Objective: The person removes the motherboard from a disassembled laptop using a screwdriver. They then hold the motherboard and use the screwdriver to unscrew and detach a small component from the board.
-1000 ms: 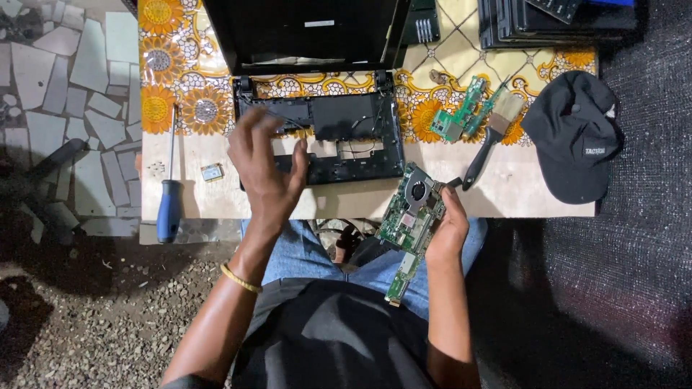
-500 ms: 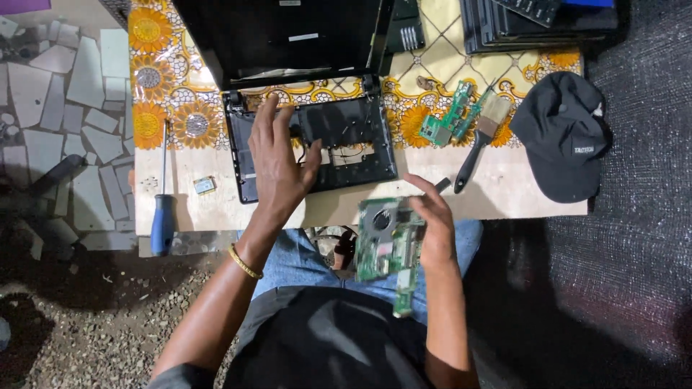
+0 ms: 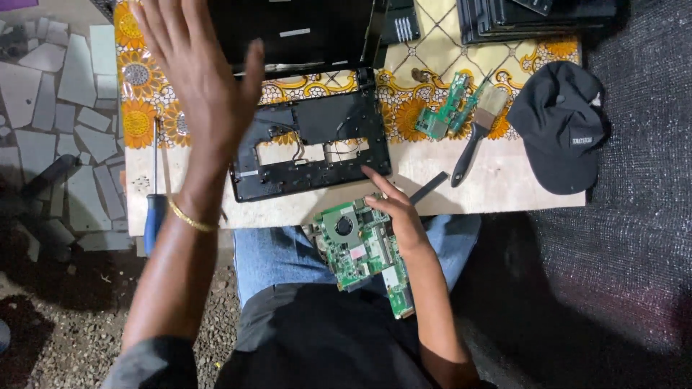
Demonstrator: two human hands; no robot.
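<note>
Low table (image 3: 504,189) under sunflower-print cloth, broken-tile floor beside | right hand (image 3: 401,216) clasps green circuit board (image 3: 360,248) over the lap | left hand (image 3: 198,75) raised, fingers spread, holding nothing | laptop shell (image 3: 310,148) gutted, its lid cut off at top.

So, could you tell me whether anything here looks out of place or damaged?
The black laptop base lies gutted, with loose wires across its openings. Its green circuit board rests on the lap under the right hand, and the blue-handled screwdriver overhangs the table edge.

Green circuit board (image 3: 364,248) with round fan, tilted over lap, held at edge.
</note>
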